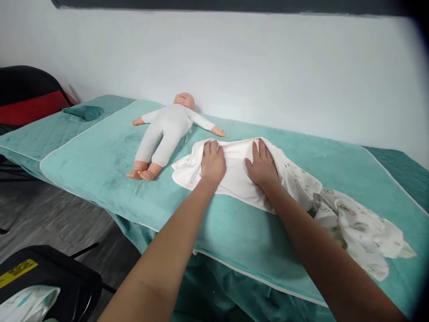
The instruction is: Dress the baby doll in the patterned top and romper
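A white cloth lies spread on the teal padded table. My left hand rests flat on its left part, fingers together and stretched out. My right hand lies flat on its right part, fingers slightly apart. Neither hand grips anything. Left of the cloth a baby doll in a pale grey suit lies on its back, arms out, head toward the wall. The cloth's right end runs into a crumpled patterned white fabric.
A folded teal cloth sits at the table's far left corner. A black and red chair stands behind it. A black case with a yellow label and a bag sit at the lower left on the dark floor.
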`<state>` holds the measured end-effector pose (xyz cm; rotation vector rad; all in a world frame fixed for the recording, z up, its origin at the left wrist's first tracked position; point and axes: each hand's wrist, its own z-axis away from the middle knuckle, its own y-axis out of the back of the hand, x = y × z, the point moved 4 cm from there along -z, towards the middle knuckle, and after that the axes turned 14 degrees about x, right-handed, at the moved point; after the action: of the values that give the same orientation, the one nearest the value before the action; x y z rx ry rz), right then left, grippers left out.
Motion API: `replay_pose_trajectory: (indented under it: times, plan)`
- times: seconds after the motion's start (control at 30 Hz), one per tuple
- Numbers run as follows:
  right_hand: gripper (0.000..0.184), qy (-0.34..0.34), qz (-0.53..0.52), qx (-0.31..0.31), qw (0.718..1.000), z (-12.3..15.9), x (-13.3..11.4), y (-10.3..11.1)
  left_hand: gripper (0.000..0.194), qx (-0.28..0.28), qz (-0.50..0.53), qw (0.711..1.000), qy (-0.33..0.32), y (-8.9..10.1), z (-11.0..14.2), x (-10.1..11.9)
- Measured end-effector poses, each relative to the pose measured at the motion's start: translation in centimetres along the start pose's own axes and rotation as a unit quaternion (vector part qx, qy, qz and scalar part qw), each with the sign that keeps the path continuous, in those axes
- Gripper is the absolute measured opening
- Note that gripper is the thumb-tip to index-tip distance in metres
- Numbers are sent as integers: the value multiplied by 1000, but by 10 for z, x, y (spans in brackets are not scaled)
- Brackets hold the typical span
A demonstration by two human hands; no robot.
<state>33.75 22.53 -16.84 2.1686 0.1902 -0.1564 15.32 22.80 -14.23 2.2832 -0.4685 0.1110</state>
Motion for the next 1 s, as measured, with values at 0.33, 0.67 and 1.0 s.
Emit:
replay_pose_trajectory:
  times: [0.33,0.67,1.0]
  plan:
    - [71,-2,13,-4,1000,0,0,0,41,-50,-21,998,-28,-10,1,-3]
    - [69,40,-7,-30,999,-14,13,-10,58,-96,-31,995,21,-27,1,-7]
    - [62,37,7,-108,993,-21,22,-24,56,-116,-20,993,23,-36,-1,-12]
